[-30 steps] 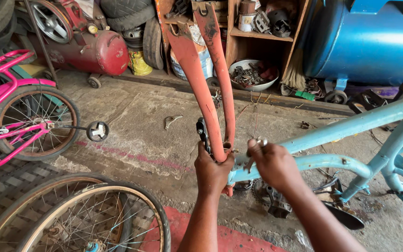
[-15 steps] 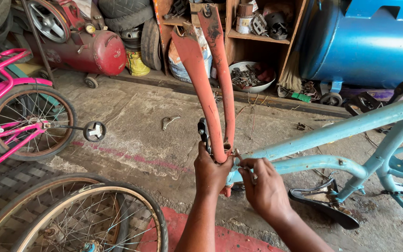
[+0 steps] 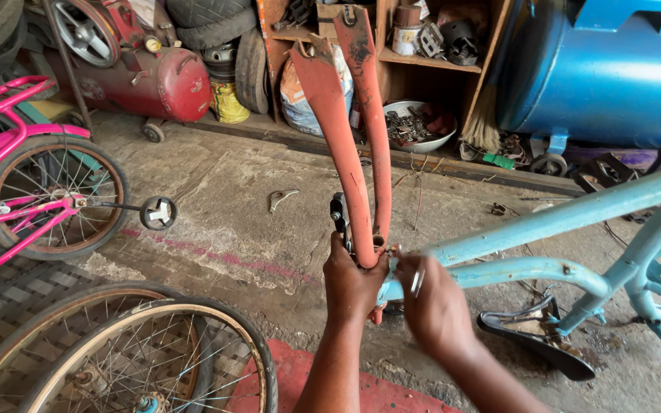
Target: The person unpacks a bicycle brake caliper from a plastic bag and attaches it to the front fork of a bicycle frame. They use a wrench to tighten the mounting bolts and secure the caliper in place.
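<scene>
Hidden and cut-off parts around the fork and frame

The left hand (image 3: pixel 355 287) covers the base of the orange fork (image 3: pixel 350 145), so its joint with the light blue frame (image 3: pixel 575 222) cannot be seen; the right hand (image 3: pixel 439 306) hides most of a thin metal piece, perhaps a small tool. The frame runs off the right edge, the two loose wheels (image 3: pixel 154 359) off the bottom left, and the pink bicycle (image 3: pixel 17 176) off the left.

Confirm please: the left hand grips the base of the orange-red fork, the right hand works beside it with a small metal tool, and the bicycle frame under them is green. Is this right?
One detail is wrong: the bicycle frame is light blue, not green, as the head view shows. The left hand does grip the base of the orange-red fork, and the right hand works beside it with a small metal tool.
</scene>
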